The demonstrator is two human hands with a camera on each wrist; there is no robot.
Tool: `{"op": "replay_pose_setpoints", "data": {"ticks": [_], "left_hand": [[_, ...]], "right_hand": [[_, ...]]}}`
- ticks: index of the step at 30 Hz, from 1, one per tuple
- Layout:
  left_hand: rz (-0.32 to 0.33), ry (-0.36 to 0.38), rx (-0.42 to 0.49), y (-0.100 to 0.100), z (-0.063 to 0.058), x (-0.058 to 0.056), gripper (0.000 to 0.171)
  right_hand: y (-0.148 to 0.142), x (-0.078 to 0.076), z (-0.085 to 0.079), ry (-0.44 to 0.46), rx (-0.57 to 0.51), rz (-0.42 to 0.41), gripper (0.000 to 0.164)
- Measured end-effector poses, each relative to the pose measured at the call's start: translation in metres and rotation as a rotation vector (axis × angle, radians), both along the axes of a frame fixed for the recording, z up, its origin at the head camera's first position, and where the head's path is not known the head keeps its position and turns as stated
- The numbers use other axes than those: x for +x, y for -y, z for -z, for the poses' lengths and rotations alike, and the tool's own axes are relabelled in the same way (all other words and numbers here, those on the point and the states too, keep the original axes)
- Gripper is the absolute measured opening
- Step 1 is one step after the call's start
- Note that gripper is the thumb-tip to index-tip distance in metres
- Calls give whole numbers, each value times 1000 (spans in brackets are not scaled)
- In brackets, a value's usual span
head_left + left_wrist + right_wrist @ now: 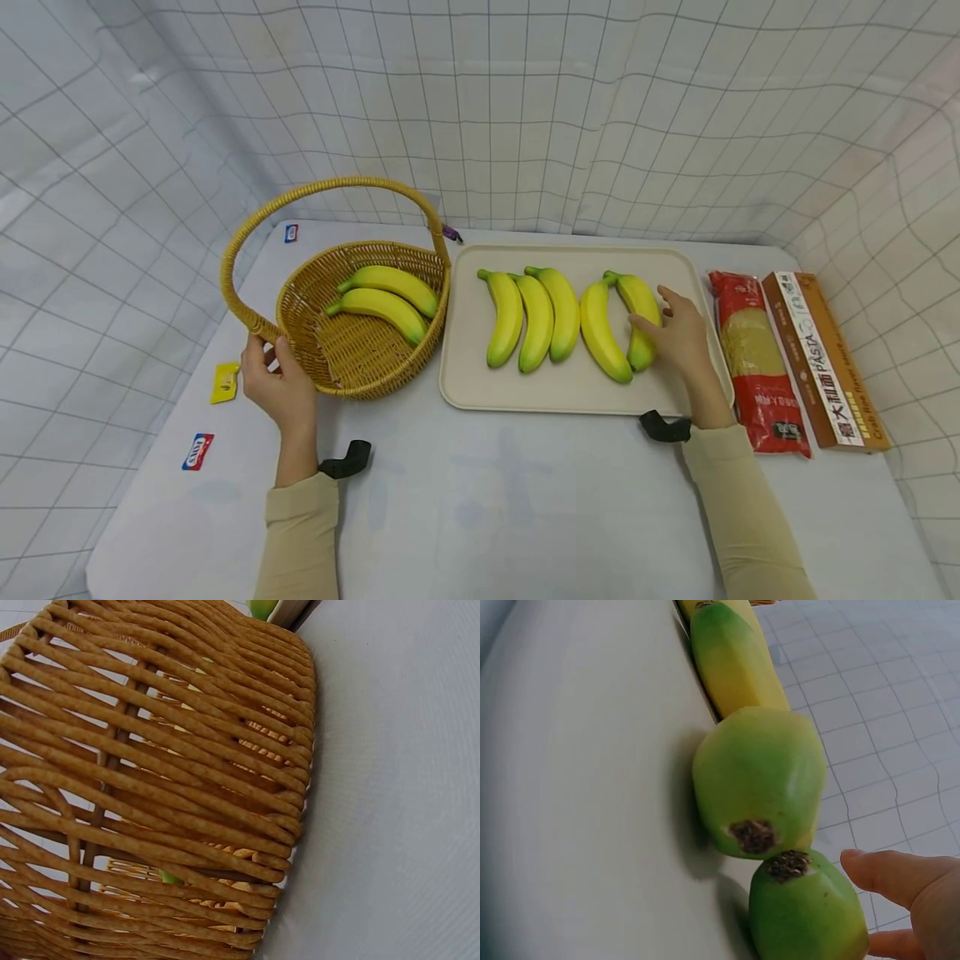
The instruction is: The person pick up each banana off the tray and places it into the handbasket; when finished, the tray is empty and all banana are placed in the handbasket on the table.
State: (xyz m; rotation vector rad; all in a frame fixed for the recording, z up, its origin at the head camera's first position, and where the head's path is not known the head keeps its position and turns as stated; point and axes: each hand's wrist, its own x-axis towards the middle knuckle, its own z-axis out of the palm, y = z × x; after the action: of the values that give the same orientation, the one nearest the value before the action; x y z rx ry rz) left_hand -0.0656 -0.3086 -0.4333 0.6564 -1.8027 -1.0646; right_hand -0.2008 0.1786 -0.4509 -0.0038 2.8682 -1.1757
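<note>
My left hand (pixel 281 383) grips the wicker basket (pixel 390 382) where its tall handle (pixel 333 185) meets the near-left rim. Two yellow bananas (pixel 382 310) with green ends lie inside the basket; its woven side (pixel 165 765) fills much of the left wrist view. Several more bananas lie in a row on the beige tray (pixel 517 398). My right hand (pixel 678 333) is spread at the rightmost banana (pixel 639 304), thumb overlapping it in the head view. In the right wrist view, thumb and fingertips are close beside that banana's green end (pixel 806 911), not closed round it.
Right of the tray lie a red noodle packet (pixel 759 367) and a brown pasta box (pixel 825 362). Small wrapped items, one yellow (pixel 224 382) and one red-and-blue (pixel 197 451), lie left of the basket. A gridded white curtain (pixel 525 125) stands behind the table.
</note>
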Motion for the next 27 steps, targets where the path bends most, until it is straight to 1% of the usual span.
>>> {"op": "replay_pose_setpoints", "data": {"ticks": [5,9,13,17,20,23,27], "left_hand": [[-5,-1,-1,0,0,0,30],[3,-3,-4,0,0,0,30],[-5,8,-11,1,1,0,30],[-7,10,-16,1,1,0,31],[-8,10,-16,1,1,0,32],[-9,12,-2,1,1,0,31],[-1,5,13,0,0,0,31]], "right_hand": [[1,0,9,-6,-12,-3,79],[1,0,11,-19,0,3,75],[4,1,8,-23,33,38,67],[6,2,4,12,72,107,64],[6,3,2,34,79,139,64],[4,3,-2,22,69,152,64],[1,5,-11,-28,63,167,63]]}}
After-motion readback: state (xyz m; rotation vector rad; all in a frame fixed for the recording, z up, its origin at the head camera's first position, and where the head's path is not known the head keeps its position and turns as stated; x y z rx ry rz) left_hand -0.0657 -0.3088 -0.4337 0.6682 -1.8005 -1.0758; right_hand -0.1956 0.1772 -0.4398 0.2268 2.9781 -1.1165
